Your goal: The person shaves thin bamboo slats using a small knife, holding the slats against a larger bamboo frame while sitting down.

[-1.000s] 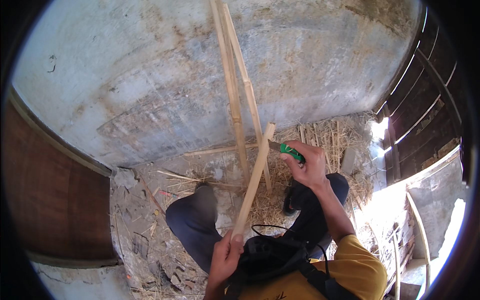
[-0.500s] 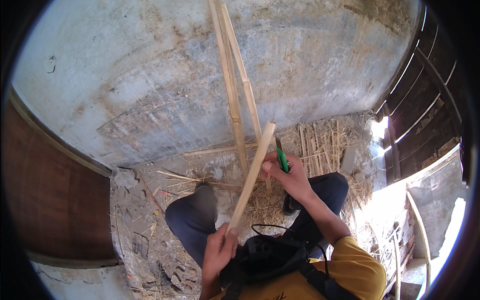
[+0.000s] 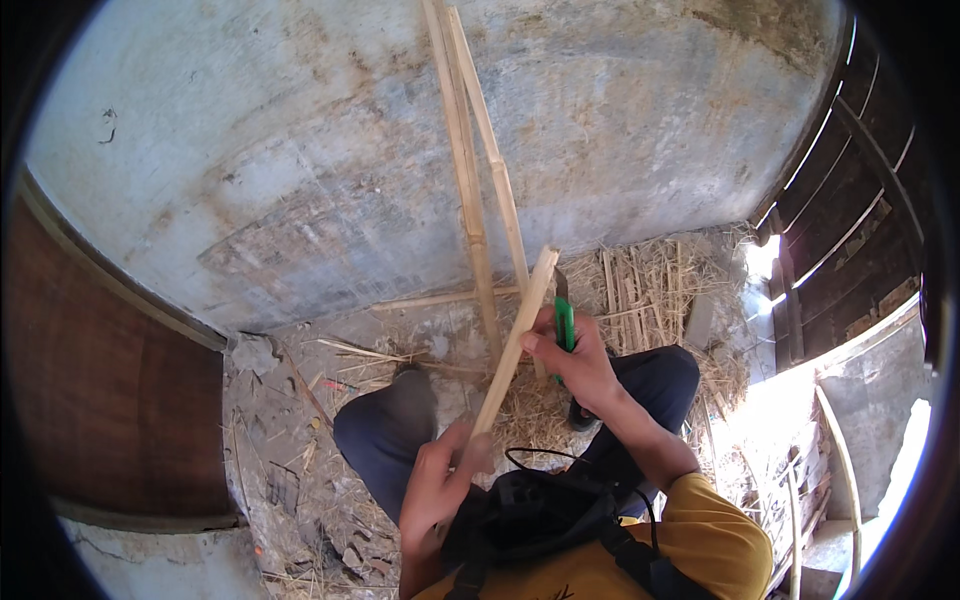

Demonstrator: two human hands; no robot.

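Note:
A pale split bamboo strip [image 3: 515,345] slants up and away in front of me, over my knees. At its lower end is my left hand [image 3: 438,482], its fingers around the strip and partly smeared by motion. My right hand [image 3: 578,362] is closed on a green-handled knife [image 3: 565,325], and its thumb presses the strip's side near the upper part. The knife's dark blade points up, close beside the strip's far end. How the fingers lie behind the strip is hidden.
Two long bamboo pieces [image 3: 470,200] lean on the stained wall [image 3: 330,150] ahead. Straw and cut bamboo sticks [image 3: 640,295] cover the ground to the right. A brown panel [image 3: 120,390] stands at left. A black bag [image 3: 530,515] rests at my lap.
The strip has turned about its length and shifted slightly right. My left hand has moved up a little and changed its grip; my right thumb now presses on the strip.

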